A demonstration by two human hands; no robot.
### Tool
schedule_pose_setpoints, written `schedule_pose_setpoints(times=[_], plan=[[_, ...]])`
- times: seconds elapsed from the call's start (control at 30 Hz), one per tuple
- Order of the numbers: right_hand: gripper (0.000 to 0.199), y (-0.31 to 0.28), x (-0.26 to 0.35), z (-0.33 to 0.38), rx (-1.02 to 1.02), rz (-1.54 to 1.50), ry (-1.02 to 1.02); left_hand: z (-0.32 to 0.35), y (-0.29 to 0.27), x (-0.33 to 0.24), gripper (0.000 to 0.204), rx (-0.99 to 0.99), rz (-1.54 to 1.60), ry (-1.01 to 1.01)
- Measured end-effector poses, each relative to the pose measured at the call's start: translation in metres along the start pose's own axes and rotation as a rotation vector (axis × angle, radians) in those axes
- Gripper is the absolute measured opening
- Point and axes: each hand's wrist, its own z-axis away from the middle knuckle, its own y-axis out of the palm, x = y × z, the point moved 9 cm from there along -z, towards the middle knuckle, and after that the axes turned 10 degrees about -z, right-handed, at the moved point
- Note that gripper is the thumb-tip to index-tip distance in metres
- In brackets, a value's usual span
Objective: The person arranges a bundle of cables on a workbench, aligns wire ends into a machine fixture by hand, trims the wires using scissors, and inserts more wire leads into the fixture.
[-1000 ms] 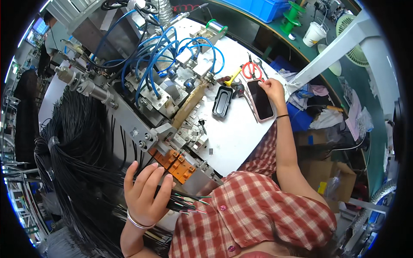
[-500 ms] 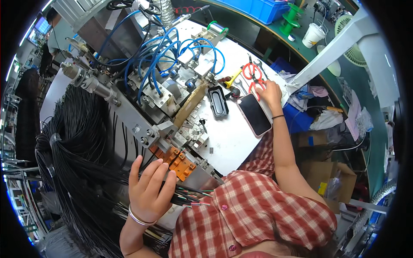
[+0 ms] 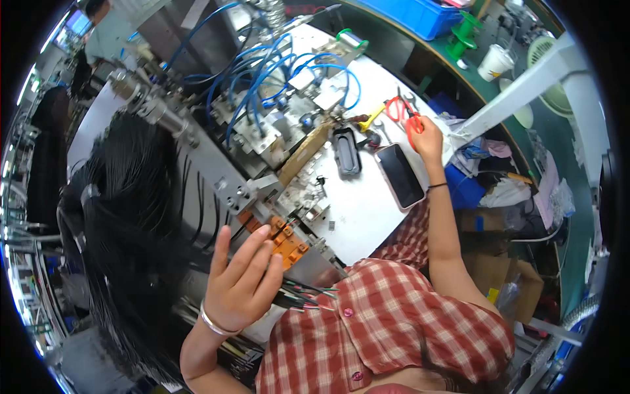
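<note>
My left hand [image 3: 244, 289] is open, its fingers stretched out beside an orange fixture block [image 3: 289, 244] on the machine's front. Under and past its palm runs a bundle of black cables, whose stripped ends [image 3: 307, 294] show red, green and white wires; whether the palm touches them I cannot tell. At the table's far right, my right hand [image 3: 428, 141] is closed on red-handled scissors [image 3: 413, 126], the fingers partly hiding them. Close by lie a phone [image 3: 400, 176] with a dark screen and a yellow-handled tool [image 3: 373, 117].
A thick hank of black cables [image 3: 125, 197] fills the left side. The metal machine [image 3: 216, 174] with blue air hoses [image 3: 262, 88] stands ahead. A black tray [image 3: 346, 153] sits on the white table [image 3: 357, 223]. A white arm [image 3: 505, 98] crosses at right.
My right hand has closed round the red scissors and shifted them slightly. My left hand keeps its spread pose by the orange block. The whole view has shifted a little.
</note>
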Motion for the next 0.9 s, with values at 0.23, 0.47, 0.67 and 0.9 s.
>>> schedule_pose_setpoints(times=[0.23,0.47,0.67,0.9], plan=[[0.063,-0.001,0.198,0.110,0.318,-0.668,-0.686,0.009,0.004,0.009,0.010,-0.026,0.337,0.087],[0.044,0.017,0.306,0.170,0.572,-0.743,-1.021,0.013,-0.034,0.026,0.018,-0.201,0.809,0.045],[0.045,0.019,0.324,0.183,0.523,-0.840,-1.068,0.024,-0.041,0.054,0.027,-0.403,1.086,-0.121],[0.048,0.018,0.333,0.187,0.526,-0.810,-1.113,0.023,-0.034,0.058,0.027,-0.398,1.177,-0.149]])
